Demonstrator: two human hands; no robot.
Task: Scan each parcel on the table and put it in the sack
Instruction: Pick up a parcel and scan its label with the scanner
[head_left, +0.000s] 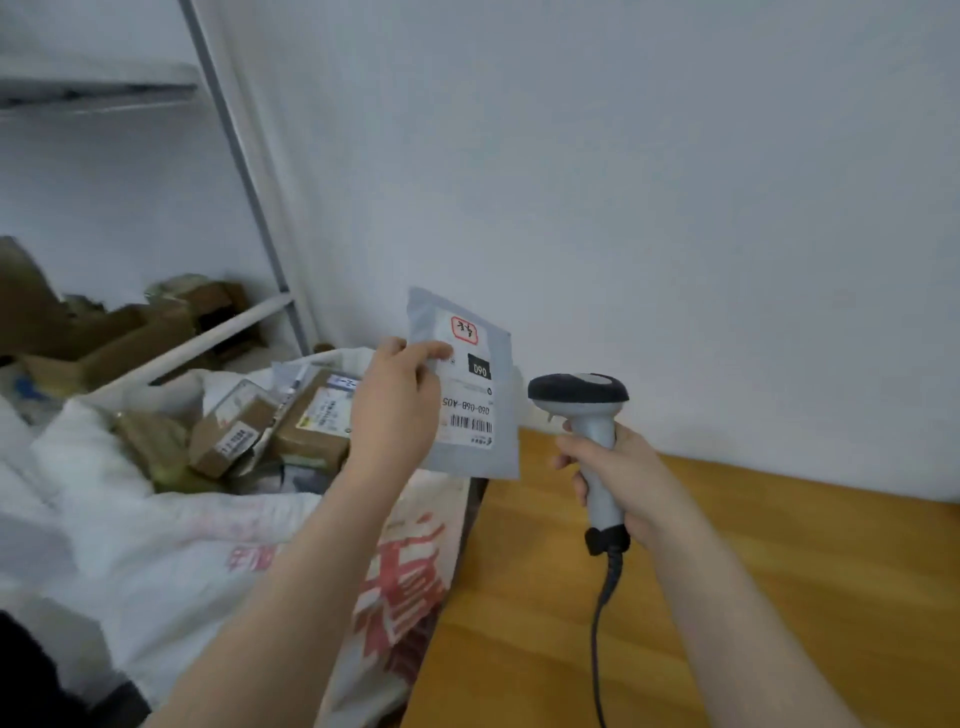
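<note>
Forearms (291, 571) reach out nearest: left hand (395, 410) pinches the grey parcel (472, 384) upright above the sack (156, 545), right hand (623, 478) grips the scanner (587, 410) beside it. Scanning looks underway; next, aim at the barcode (470, 425).

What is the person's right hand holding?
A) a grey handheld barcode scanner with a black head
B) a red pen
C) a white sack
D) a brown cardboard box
A: the right hand grips the handle of the grey handheld barcode scanner with a black head, while the left hand holds the flat grey plastic mailer bag.
</note>
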